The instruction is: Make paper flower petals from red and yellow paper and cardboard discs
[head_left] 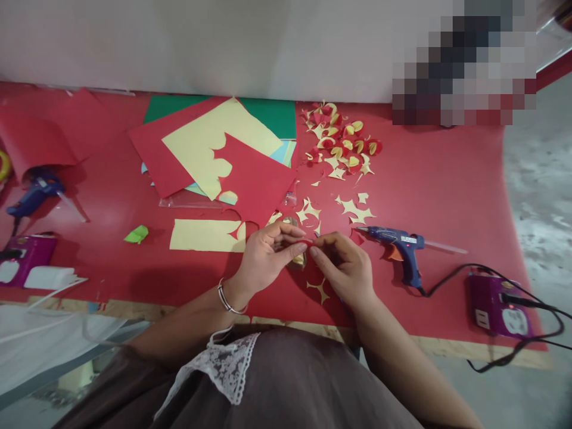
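Observation:
My left hand (271, 253) and my right hand (343, 262) meet over the front middle of the red table. Between their fingertips they pinch a small red paper piece (308, 243), mostly covered by the fingers. Under them lies a small brownish-gold object (298, 261), partly hidden. Beyond my left hand, cut-out red paper (254, 179) rests on a yellow sheet (223, 131). A yellow strip (201, 235) lies left of that hand. Yellow scraps (355, 208) are scattered behind my right hand, and a pile of red and yellow folded pieces (342, 140) sits farther back.
A blue glue gun (404, 241) lies right of my hands, its cable near a purple power box (496, 304). At the left are another glue gun (38, 190), a purple box (31, 253) and a green paper piece (136, 234). A pale wall stands behind the table (447, 179).

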`<state>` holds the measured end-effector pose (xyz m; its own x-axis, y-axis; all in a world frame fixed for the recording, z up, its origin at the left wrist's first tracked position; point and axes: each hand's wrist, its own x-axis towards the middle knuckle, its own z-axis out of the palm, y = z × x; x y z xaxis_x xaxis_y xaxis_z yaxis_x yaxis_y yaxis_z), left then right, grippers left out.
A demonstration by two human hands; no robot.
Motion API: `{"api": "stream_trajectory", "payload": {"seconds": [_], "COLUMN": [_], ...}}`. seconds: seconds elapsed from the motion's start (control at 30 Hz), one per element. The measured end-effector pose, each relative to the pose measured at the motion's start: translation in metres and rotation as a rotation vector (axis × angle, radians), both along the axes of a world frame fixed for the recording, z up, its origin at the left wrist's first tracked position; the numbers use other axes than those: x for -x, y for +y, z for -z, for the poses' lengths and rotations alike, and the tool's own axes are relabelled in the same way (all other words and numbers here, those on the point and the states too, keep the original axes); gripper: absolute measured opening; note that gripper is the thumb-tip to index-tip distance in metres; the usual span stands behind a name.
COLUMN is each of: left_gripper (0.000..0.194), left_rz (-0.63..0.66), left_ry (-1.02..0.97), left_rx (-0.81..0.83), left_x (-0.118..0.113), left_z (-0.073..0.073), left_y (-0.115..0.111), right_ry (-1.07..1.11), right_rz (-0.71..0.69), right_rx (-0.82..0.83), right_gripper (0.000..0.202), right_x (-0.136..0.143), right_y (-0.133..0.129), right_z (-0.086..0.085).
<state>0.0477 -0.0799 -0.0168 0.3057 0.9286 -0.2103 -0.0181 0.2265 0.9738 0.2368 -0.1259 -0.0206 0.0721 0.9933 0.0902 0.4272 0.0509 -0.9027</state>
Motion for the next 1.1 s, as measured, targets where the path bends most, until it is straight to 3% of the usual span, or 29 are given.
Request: {"api": "stream_trajectory", "payload": {"seconds": [0.37,0.53,0.83,1.1], "left_gripper": [0.019,0.029,0.038,0.026], "left_rz": [0.188,0.228,0.257,0.233], "left_ry": [0.097,0.202,0.005,0.022], "left_rx": [-0.011,-0.078,0.122,-0.001], "left_x": [0.008,0.011,0.009,0.006], "left_z": [-0.004,-0.004,-0.003,0.006], "left_y": [0.004,0.006,0.009,0.002], "right_ry": [0.055,0.055,0.135,0.152], "right_rz": [-0.031,-0.032,-0.065,-0.059], "right_rx": [0.015,0.034,0.094,0.110], "right_gripper": [0.015,0.016,0.021,0.021], "right_x": [-0.002,-0.002,-0.004,-0.004], "right_y": [0.001,0.002,0.001,0.002], "right_z": [-0.004,-0.001,-0.001,-0.001]}}
